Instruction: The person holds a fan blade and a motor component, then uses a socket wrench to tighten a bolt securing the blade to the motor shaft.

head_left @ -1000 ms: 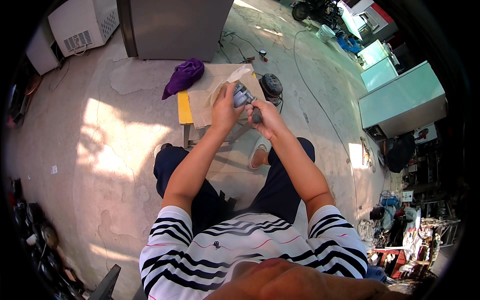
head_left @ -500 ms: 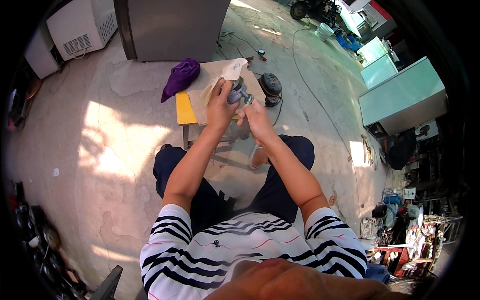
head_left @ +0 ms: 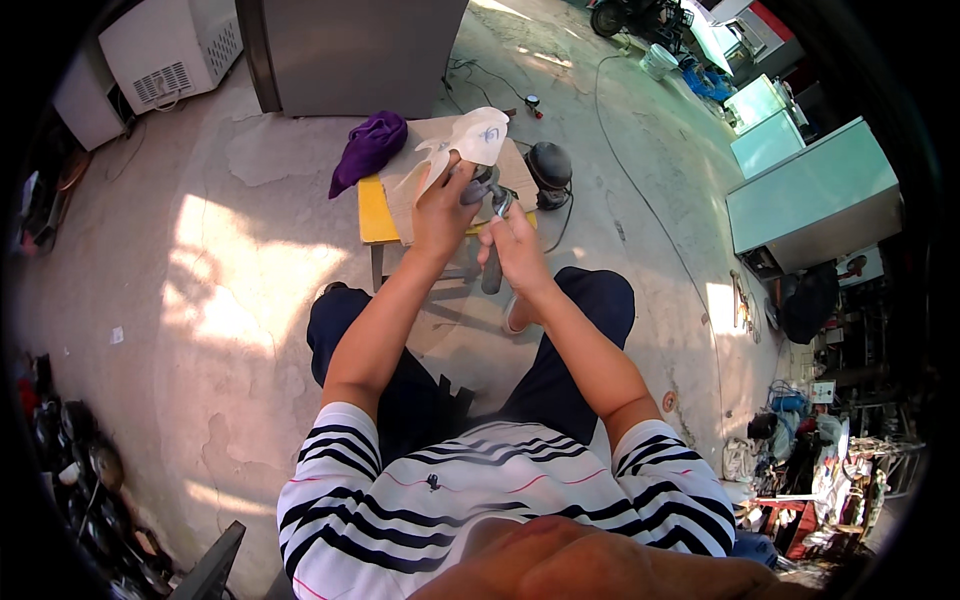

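Observation:
My left hand (head_left: 441, 207) is closed round a small grey metal part (head_left: 475, 186) and a floppy cream sheet (head_left: 467, 134) with a dark marking, above the stool. My right hand (head_left: 512, 250) is closed on the dark handle of a tool (head_left: 491, 272), whose metal head sits against the part; whether it is a wrench I cannot tell. Under my hands is a yellow stool (head_left: 378, 224) covered with cardboard (head_left: 517, 187). A bunched purple cloth (head_left: 366, 150) lies on its left corner. A dark rounded compressor-like unit (head_left: 550, 170) with a cord stands just right of the stool.
A grey cabinet (head_left: 352, 58) stands behind the stool. White appliances (head_left: 165, 45) are at back left, pale green ones (head_left: 810, 185) at right, with a scooter (head_left: 625, 15) beyond. Cables (head_left: 645, 200) cross the concrete floor. Piled items (head_left: 80, 455) line both sides.
My right hand has swung lower, and the tool's handle now points down toward me. The cream sheet has risen and spread out above my left hand.

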Motion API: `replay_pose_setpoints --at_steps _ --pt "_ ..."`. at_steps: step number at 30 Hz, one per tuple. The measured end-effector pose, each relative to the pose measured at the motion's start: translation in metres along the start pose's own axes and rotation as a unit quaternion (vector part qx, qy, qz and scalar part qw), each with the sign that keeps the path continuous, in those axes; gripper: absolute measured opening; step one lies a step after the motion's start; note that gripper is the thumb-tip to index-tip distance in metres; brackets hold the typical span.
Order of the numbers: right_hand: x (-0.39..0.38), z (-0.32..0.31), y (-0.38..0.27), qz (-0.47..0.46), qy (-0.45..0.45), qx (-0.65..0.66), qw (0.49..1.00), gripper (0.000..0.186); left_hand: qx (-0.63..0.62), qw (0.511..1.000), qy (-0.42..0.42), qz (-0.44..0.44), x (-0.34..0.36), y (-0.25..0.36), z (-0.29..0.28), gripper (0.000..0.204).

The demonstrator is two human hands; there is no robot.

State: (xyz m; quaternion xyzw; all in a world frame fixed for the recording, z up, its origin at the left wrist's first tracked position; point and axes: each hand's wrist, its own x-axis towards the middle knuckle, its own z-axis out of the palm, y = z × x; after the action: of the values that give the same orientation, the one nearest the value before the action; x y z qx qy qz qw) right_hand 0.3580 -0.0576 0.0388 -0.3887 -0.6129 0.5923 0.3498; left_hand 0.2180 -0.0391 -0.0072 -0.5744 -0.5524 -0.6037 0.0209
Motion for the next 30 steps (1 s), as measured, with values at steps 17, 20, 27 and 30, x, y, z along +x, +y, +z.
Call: replay_pose_setpoints --at_steps 17,20,27,30 --pt "-0.014 -0.023 0.004 0.215 -0.049 0.402 0.889 0.002 0.062 0.986 -0.106 0.111 0.001 0.019 -0.028 0.059" --pt "-0.015 -0.036 0.013 0.243 -0.065 0.497 0.831 0.006 0.03 0.982 -0.135 0.131 0.001 0.02 -0.036 0.057" --pt "-0.025 -0.051 0.038 0.269 -0.129 0.643 0.705 0.024 0.007 0.963 -0.119 0.243 0.002 0.021 -0.041 0.037" --pt "-0.025 -0.055 0.046 0.257 -0.138 0.654 0.698 0.012 0.008 0.955 -0.113 0.275 0.001 0.022 -0.046 0.031"
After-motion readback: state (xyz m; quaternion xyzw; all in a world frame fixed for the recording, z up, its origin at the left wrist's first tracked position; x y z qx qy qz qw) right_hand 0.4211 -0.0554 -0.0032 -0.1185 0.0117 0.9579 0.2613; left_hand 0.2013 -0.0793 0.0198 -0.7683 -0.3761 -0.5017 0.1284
